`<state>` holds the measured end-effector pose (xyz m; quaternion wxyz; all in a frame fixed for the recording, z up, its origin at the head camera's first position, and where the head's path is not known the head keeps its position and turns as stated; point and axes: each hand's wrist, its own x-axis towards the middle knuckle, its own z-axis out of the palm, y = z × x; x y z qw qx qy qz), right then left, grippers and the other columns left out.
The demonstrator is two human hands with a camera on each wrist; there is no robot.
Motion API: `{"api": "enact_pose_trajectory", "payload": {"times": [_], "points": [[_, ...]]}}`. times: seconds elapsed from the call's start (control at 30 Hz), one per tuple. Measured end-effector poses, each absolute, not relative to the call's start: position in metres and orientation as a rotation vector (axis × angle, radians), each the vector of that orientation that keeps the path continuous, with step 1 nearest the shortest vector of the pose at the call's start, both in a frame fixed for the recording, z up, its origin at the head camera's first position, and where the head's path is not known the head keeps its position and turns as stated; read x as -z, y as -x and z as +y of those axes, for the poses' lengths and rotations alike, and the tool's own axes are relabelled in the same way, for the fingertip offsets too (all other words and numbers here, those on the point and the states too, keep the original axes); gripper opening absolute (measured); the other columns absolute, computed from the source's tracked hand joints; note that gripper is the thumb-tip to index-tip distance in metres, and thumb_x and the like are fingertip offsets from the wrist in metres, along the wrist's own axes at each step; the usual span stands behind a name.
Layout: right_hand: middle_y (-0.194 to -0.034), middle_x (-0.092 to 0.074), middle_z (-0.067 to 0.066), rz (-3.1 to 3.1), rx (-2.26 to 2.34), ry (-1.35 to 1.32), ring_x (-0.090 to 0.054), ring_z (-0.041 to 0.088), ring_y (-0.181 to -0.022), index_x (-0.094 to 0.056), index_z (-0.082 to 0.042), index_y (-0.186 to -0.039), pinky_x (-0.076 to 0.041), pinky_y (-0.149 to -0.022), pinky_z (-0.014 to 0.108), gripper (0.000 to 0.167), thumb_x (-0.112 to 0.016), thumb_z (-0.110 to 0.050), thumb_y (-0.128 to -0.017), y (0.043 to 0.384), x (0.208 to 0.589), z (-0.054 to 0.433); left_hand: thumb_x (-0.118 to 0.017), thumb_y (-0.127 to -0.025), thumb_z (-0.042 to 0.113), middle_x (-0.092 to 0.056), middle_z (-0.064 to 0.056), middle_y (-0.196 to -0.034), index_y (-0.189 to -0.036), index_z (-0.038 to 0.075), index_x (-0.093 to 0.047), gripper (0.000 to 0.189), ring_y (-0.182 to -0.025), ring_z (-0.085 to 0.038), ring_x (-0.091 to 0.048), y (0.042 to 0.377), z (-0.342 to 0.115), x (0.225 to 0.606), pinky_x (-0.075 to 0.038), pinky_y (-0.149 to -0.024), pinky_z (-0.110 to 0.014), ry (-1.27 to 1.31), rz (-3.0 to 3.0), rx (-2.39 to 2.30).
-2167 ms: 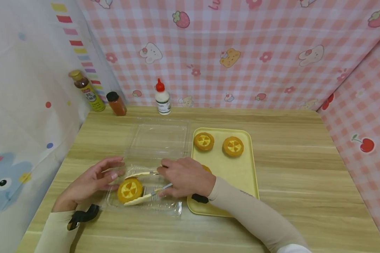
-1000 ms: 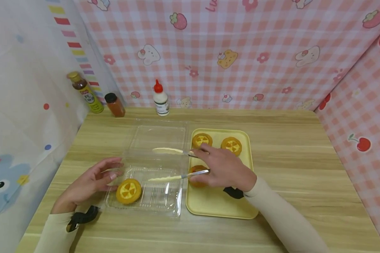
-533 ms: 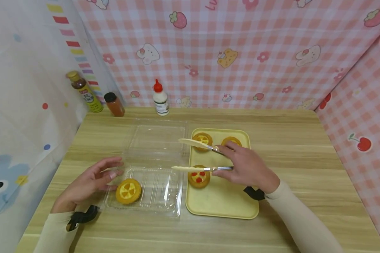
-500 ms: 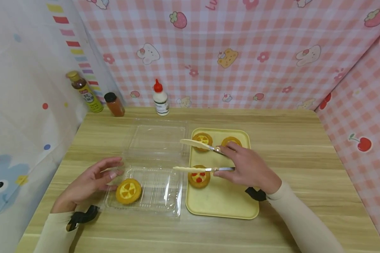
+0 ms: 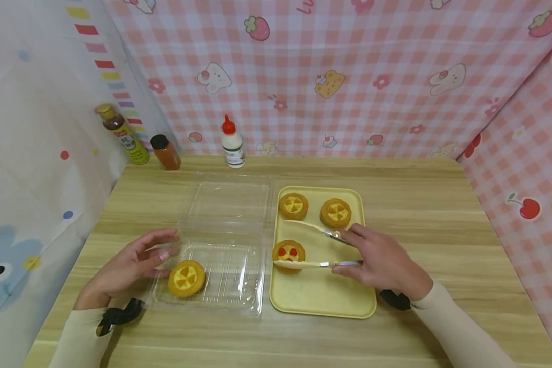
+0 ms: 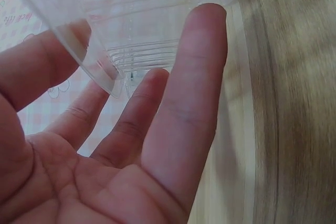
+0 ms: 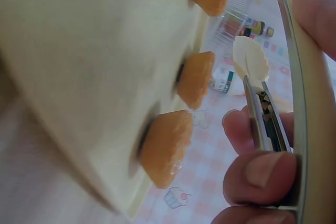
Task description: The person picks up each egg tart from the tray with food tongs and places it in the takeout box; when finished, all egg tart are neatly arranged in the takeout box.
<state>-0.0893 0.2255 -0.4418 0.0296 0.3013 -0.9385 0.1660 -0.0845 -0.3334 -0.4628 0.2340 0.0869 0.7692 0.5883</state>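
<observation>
My right hand [image 5: 386, 260] holds food tongs [image 5: 340, 263] with metal arms and cream tips over the right part of the yellow tray [image 5: 322, 301]. The tongs' arms stand apart; the near tip passes over a tart with red spots [image 5: 288, 251], and the far tip lies beyond it. At the left, my left hand [image 5: 131, 263] rests at the side of a clear plastic container [image 5: 225, 301], fingers loosely extended around its wall. Inside that container lies a round tart with an orange pattern [image 5: 186, 278]. Whether the tongs touch the red-spotted tart cannot be told.
Two patterned tarts [image 5: 336, 212] sit at the tray's far end. The container's lid [image 5: 230, 199] is folded back behind it. A white bottle with a red cap [image 5: 233, 145], a brown-red jar [image 5: 165, 153] and a sauce bottle [image 5: 126, 135] stand at the back left.
The tongs have let go of the orange-patterned tart in the container. My right hand has carried them right, over the tray, and lowered them around the red-spotted tart. My left hand has stayed put.
</observation>
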Motion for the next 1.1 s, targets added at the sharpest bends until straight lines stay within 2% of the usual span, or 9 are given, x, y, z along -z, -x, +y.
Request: {"api": "enact_pose_trajectory", "payload": {"times": [0.17, 0.47, 0.73, 1.1], "points": [[-0.114, -0.068, -0.002, -2.897, -0.473, -0.935, -0.063, 0.01, -0.088, -0.07, -0.013, -0.135, -0.058, -0.075, 0.035, 0.075, -0.081, -0.066, -0.083, 0.084, 0.448, 0.232, -0.053, -0.112, 0.018, -0.049, -0.004, -0.155, -0.161, 0.003, -0.034, 0.054, -0.126, -0.004, -0.065, 0.085, -0.334, 0.464, -0.066, -0.089, -0.041, -0.237, 2.112, -1.613], [-0.114, -0.068, -0.002, -2.9, -0.435, -0.948, -0.062, 0.008, -0.084, -0.071, -0.013, -0.133, -0.057, -0.071, 0.032, 0.075, -0.082, -0.066, -0.082, 0.08, 0.454, 0.236, -0.053, -0.113, 0.018, -0.048, -0.006, -0.155, -0.161, 0.002, -0.033, 0.054, -0.126, -0.004, -0.064, 0.084, -0.333, 0.464, -0.066, -0.089, -0.041, -0.233, 2.108, -1.623], [-0.114, -0.069, -0.001, -2.938, -0.415, -0.941, -0.063, 0.009, -0.084, -0.071, -0.013, -0.134, -0.056, -0.071, 0.034, 0.074, -0.081, -0.066, -0.084, 0.079, 0.454, 0.237, -0.054, -0.112, 0.019, -0.045, -0.011, -0.157, -0.161, 0.005, -0.034, 0.054, -0.126, -0.005, -0.064, 0.085, -0.333, 0.464, -0.066, -0.089, -0.042, -0.216, 2.112, -1.621], [-0.106, -0.07, -0.008, -2.834, -0.404, -0.991, -0.059, 0.004, -0.072, -0.075, -0.017, -0.129, -0.053, -0.062, 0.029, 0.066, -0.086, -0.06, -0.081, 0.078, 0.46, 0.236, -0.053, -0.113, 0.017, -0.048, -0.006, -0.155, -0.162, 0.004, -0.033, 0.054, -0.126, -0.004, -0.065, 0.085, -0.335, 0.465, -0.066, -0.089, -0.042, -0.232, 2.107, -1.626]]}}
